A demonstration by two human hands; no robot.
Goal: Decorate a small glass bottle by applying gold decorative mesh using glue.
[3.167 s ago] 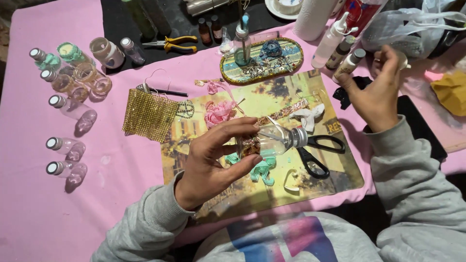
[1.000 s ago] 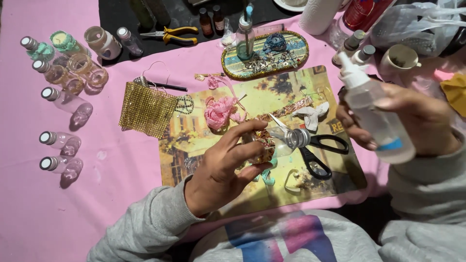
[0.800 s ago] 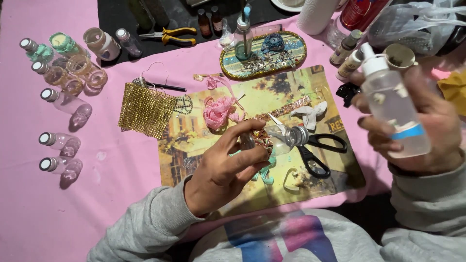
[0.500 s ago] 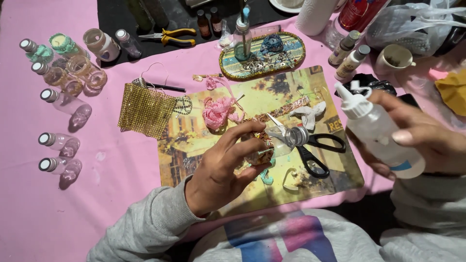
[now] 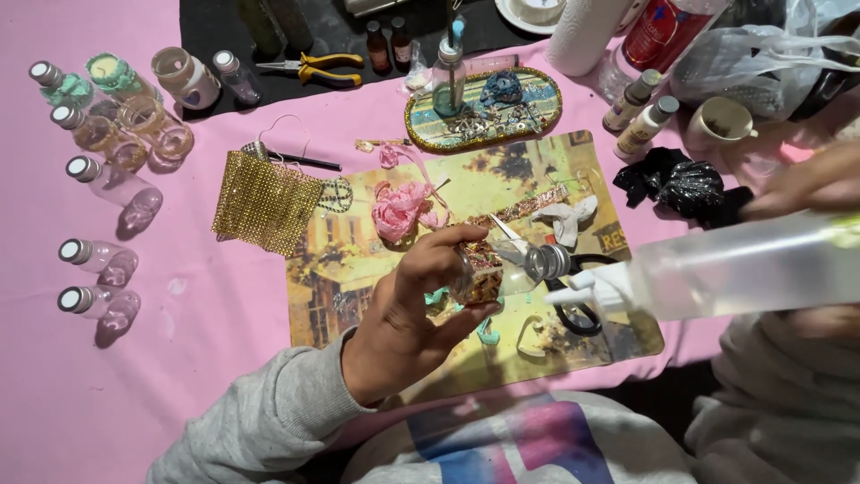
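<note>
My left hand [image 5: 414,309] grips a small clear glass bottle [image 5: 509,269] lying sideways, its silver neck pointing right and gold trim on its body. My right hand [image 5: 806,193] holds a large translucent squeeze bottle [image 5: 743,269] tipped flat, with its white nozzle [image 5: 573,291] at the small bottle's mouth. Both hover over a picture placemat [image 5: 358,269] on the pink tablecloth [image 5: 134,376]. Black-handled scissors [image 5: 578,309] lie partly hidden under the nozzle.
A gold mesh piece [image 5: 264,202], pink fabric flower [image 5: 399,211] and oval tray of trinkets [image 5: 484,108] lie beyond my hands. Several small capped bottles [image 5: 94,260] line the left side. Pliers [image 5: 313,64], a white cup [image 5: 721,121] and black cloth [image 5: 676,184] sit farther back.
My right hand picked up the squeeze bottle from the back right, brought it down and tipped it sideways so the nozzle meets the small bottle's mouth. The left hand stayed put.
</note>
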